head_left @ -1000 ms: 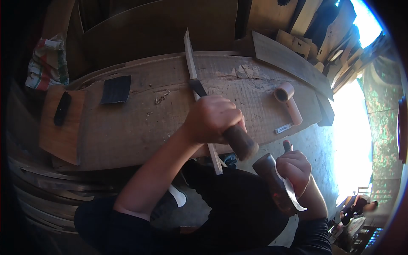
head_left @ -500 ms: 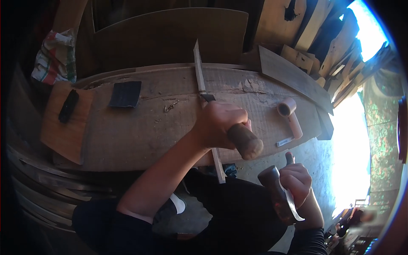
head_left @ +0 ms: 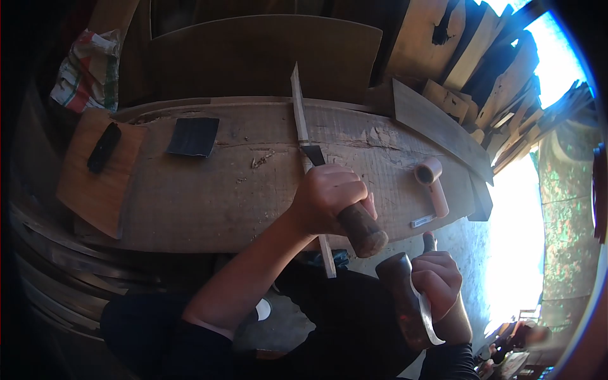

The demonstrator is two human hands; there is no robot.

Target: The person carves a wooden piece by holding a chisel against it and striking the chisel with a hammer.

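My left hand (head_left: 332, 196) is wrapped round the thick wooden handle of a chisel (head_left: 364, 235), which leans toward me. The chisel's dark blade reaches a narrow wooden strip (head_left: 299, 114) lying across the workbench (head_left: 190, 209); whether its tip is sunk in the wood cannot be seen. Lower right, my right hand (head_left: 438, 282) grips a hatchet (head_left: 405, 304) with a dark, heavy head and a bright curved edge. Its handle end sticks out above my fist. The hatchet is apart from the chisel.
A black sheet (head_left: 193, 136) and wood shavings (head_left: 261, 159) lie on the bench. Left is a board (head_left: 101, 190) with a black object (head_left: 104, 147) on it. Right are a tape roll (head_left: 428, 171) and a small labelled piece (head_left: 423, 221). Planks (head_left: 456, 69) lean behind.
The view has shifted slightly. My right hand and the hatchet have moved a little down and left. My left hand keeps the chisel on the strip.
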